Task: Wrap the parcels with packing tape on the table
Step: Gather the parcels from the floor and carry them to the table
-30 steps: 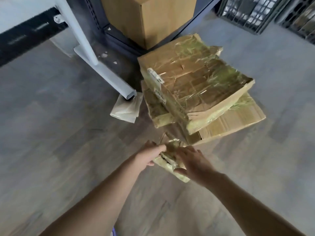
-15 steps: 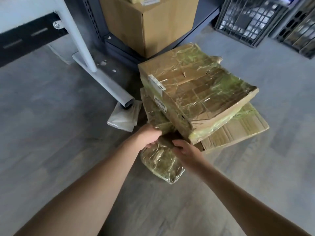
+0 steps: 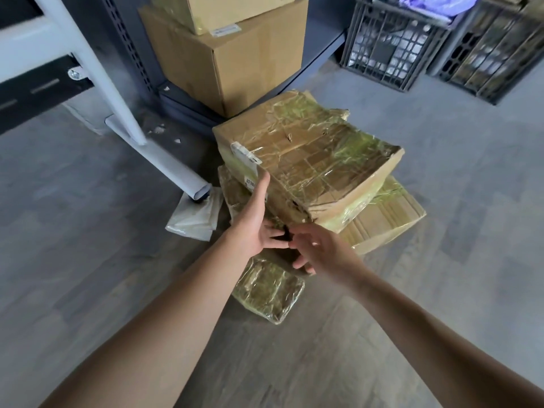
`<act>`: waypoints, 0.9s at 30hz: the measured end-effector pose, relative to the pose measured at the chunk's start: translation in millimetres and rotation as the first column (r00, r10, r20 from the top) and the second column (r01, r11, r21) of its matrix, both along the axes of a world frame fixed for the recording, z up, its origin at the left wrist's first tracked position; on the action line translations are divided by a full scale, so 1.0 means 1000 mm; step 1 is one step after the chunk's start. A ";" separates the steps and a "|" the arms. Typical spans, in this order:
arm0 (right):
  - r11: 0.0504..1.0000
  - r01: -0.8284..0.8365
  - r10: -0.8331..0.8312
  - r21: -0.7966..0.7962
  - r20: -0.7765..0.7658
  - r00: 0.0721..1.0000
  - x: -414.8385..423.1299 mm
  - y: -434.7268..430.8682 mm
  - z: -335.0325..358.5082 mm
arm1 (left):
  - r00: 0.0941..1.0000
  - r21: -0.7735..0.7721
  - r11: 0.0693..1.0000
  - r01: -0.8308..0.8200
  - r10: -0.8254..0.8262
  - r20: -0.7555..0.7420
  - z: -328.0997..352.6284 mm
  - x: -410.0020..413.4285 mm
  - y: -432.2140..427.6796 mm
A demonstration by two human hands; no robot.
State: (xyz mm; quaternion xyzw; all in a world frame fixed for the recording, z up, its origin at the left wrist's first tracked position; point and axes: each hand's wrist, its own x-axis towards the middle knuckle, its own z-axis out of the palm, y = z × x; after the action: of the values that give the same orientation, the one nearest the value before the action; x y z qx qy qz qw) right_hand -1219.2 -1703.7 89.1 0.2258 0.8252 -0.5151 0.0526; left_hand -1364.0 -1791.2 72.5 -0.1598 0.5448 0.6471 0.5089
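A pile of tape-wrapped cardboard parcels lies on the grey floor. The top parcel is flat, shiny with tape and tilted. Beneath it lies a larger flat parcel. A small tape-wrapped parcel rests on the floor at the front of the pile. My left hand is spread, its thumb up against the top parcel's near left side. My right hand hovers with fingers spread just above the small parcel's far end, holding nothing.
A white table leg and its foot run down to the left of the pile, with a plastic bag by the foot. Stacked cardboard boxes sit on a dark shelf behind. Black crates stand at the back right.
Both hands have let go of the small parcel, which now lies on the floor by the pile. My left hand rose to the top parcel's side; my right hand opened.
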 end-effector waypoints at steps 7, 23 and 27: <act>0.991 0.131 -0.126 0.020 -0.165 0.978 0.003 0.004 0.026 | 0.987 -0.032 0.992 0.125 -0.128 -0.096 0.014 0.005 0.016; 0.543 0.184 -0.305 0.820 -0.012 0.952 -0.045 0.088 0.047 | 0.982 0.018 0.998 0.061 -0.057 -0.183 0.016 -0.008 -0.015; 0.712 0.162 -0.303 0.683 0.091 0.948 -0.058 0.104 0.056 | 0.980 -0.010 1.000 -0.028 0.025 -0.199 0.028 -0.022 -0.034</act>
State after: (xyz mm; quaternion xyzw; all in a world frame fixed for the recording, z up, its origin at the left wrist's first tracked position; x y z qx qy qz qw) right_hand -1277.7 -1599.3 145.5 0.3817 0.9097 -0.1628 -0.0160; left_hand -1385.9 -1824.8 100.0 -0.1048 0.5947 0.6630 0.4424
